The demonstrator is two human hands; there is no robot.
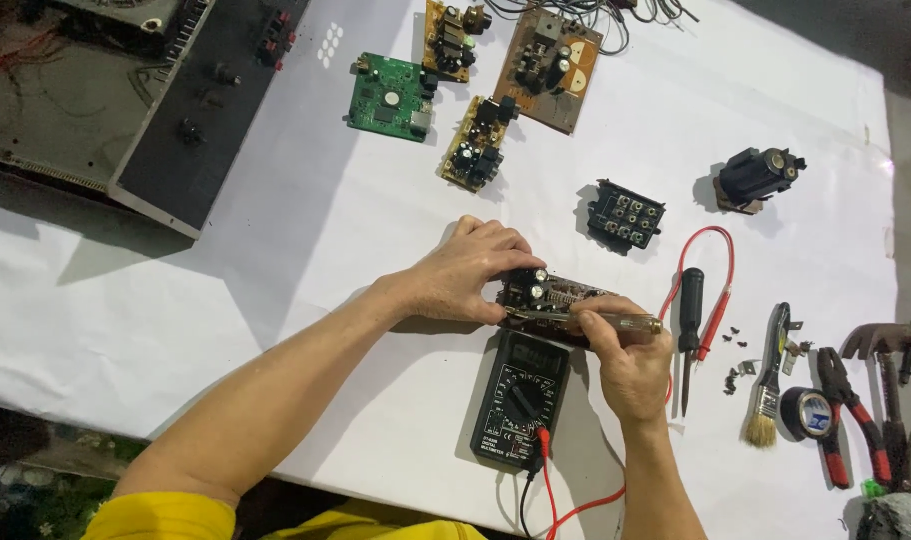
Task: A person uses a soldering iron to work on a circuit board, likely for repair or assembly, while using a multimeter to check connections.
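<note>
Bench (275, 260): covered in white sheet, lit from above, seen from the head camera.

Left hand (465, 275): fingers curled down over the near-left end of a small brown circuit board (555, 295), pressing it to the bench. Right hand (625, 360): closed in a pinch on a clear-handled screwdriver (615, 322), whose shaft lies nearly level and points left across the board's near edge. The board sits at centre of the bench, between the two hands, partly hidden by both.

Just below the board, touching or almost touching it: black multimeter (520, 400), dial up, with red and black leads (555, 500) running off the near edge. A red lead loop (710, 265) arcs right of the board.

Right of the right hand, near: black-handled screwdriver (688, 330), upright along the sheet; scattered small screws (735, 375); paintbrush (768, 385); roll of black tape (805, 412); red-handled pliers (850, 420); hammer (880, 345) at the far right edge.

Farther back, well apart from the hands: black connector block (623, 215); black cylindrical part on a small base (757, 178); green circuit board (390, 98); three more brown boards (475, 145), (450, 38), (550, 70); tangle of wires (595, 15) at the top edge.

Far left: opened dark metal chassis (125, 100), overhanging the sheet.
</note>
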